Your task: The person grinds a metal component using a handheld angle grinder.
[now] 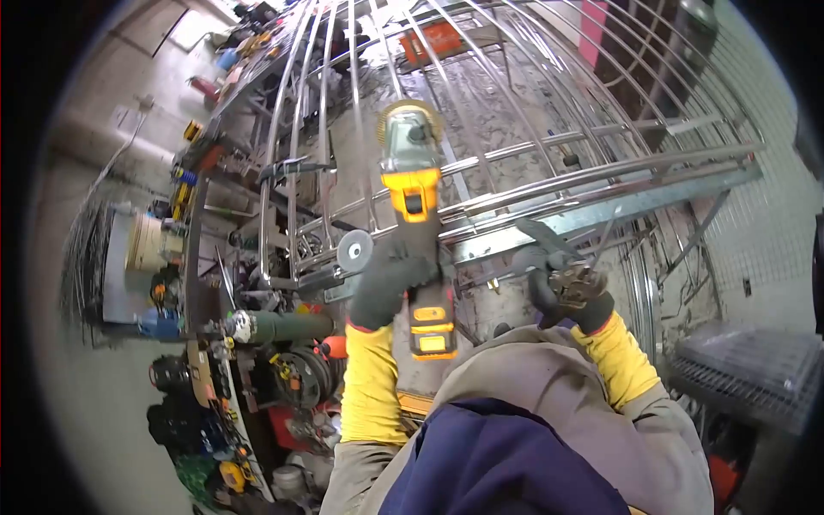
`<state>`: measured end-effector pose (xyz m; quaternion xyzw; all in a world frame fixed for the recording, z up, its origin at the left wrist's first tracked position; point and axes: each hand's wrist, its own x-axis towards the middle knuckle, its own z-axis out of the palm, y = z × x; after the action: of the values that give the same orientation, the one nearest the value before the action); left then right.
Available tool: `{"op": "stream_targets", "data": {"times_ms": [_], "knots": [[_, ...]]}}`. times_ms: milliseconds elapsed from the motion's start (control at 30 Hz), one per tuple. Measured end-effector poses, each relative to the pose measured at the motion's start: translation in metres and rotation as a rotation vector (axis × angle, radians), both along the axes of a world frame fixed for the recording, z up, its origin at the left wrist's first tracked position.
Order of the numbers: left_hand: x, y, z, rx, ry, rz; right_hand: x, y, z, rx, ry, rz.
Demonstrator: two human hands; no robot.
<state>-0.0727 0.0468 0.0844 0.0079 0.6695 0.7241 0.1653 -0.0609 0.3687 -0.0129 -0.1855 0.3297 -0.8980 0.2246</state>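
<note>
My left hand (386, 279), in a dark glove with a yellow sleeve, is closed round the body of a yellow and black cordless angle grinder (413, 193). The grinder points away from me, its battery (432, 333) toward my body and its round tan disc (410, 116) over the metal bars. My right hand (562, 279), also gloved, is held up at the near side of the frame, fingers apart. A brownish patch shows across that glove. Beside my left hand is a grey round disc with a centre hole (354, 251). Beneath the grinder lies a shiny barred metal frame (549, 189).
A flat steel beam (601, 215) supports the frame's near side. At left are a green gas cylinder (279, 327), coiled hoses (300, 378) and a cluttered tool bench (227, 403). An orange box (431, 43) sits beyond the bars. Stacked grating (747, 369) stands at right.
</note>
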Motion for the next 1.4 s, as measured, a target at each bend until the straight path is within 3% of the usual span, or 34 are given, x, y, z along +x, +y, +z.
{"op": "stream_targets", "data": {"times_ms": [67, 133, 200, 233, 267, 333, 433, 467, 533, 600, 700, 767, 867, 1000, 1067, 1200, 1267, 1300, 1367, 1400], "knots": [[0.021, 0.021, -0.024, 0.193, 0.085, 0.171, -0.019, -0.022, 0.015, 0.013, 0.052, 0.170], [0.037, 0.034, -0.029, 0.008, 0.107, 0.220, -0.027, -0.042, 0.037, 0.297, 0.092, 0.118], [0.041, 0.043, -0.027, -0.276, 0.466, 0.156, -0.045, -0.061, 0.034, 0.775, 0.933, -0.284], [0.047, 0.043, -0.032, -0.269, 0.457, 0.165, -0.043, -0.069, 0.047, 0.719, 0.855, -0.075], [0.050, 0.043, -0.038, -0.373, 0.502, 0.186, -0.038, -0.076, 0.051, 0.724, 0.858, -0.064], [0.054, 0.039, -0.047, -0.478, 0.539, 0.212, -0.023, -0.086, 0.053, 0.488, 0.285, 0.091], [0.063, 0.038, -0.045, -0.332, 0.242, 0.101, -0.012, -0.088, 0.029, 0.508, 0.285, 0.034], [0.066, 0.041, -0.041, -0.330, 0.235, 0.101, -0.008, -0.087, 0.023, 0.551, 0.291, 0.009], [0.071, 0.048, -0.039, -0.063, 0.128, 0.098, 0.003, -0.084, 0.033, 0.630, 0.268, -0.025], [0.075, 0.051, -0.047, -0.075, 0.078, 0.090, 0.011, -0.081, 0.033, 0.710, 0.243, -0.070], [0.074, 0.062, -0.046, -0.199, 0.135, 0.132, 0.017, -0.082, 0.014, 0.650, 0.272, -0.206], [0.072, 0.066, -0.049, -0.538, 0.253, 0.096, 0.020, -0.084, 0.006, 0.616, 0.346, -0.371], [0.068, 0.066, -0.062, -0.688, 0.462, 0.021, 0.024, -0.083, 0.006, 0.758, 0.497, -0.569], [0.068, 0.063, -0.085, -0.683, 0.543, -0.009, 0.026, -0.084, 0.016, 0.820, 0.382, -0.616], [0.073, 0.061, -0.091, -0.857, 0.569, -0.022, 0.024, -0.086, 0.011, 0.890, 0.576, -0.733], [0.072, 0.057, -0.097, -0.846, 0.712, 0.028, 0.025, -0.085, 0.011, 0.827, 0.329, -0.670], [0.072, 0.058, -0.083, -0.914, 0.802, -0.042, 0.013, -0.072, 0.018, 0.817, 0.159, -0.262], [0.074, 0.060, -0.076, -0.916, 0.795, -0.041, 0.012, -0.070, 0.010, 0.816, 0.155, -0.256], [0.075, 0.066, -0.062, -0.382, 0.155, 0.119, 0.007, -0.063, -0.010, 0.841, 1.090, -0.824], [0.075, 0.066, -0.058, -0.384, 0.155, 0.130, 0.008, -0.055, -0.006, 0.833, 1.094, -0.817]]}}
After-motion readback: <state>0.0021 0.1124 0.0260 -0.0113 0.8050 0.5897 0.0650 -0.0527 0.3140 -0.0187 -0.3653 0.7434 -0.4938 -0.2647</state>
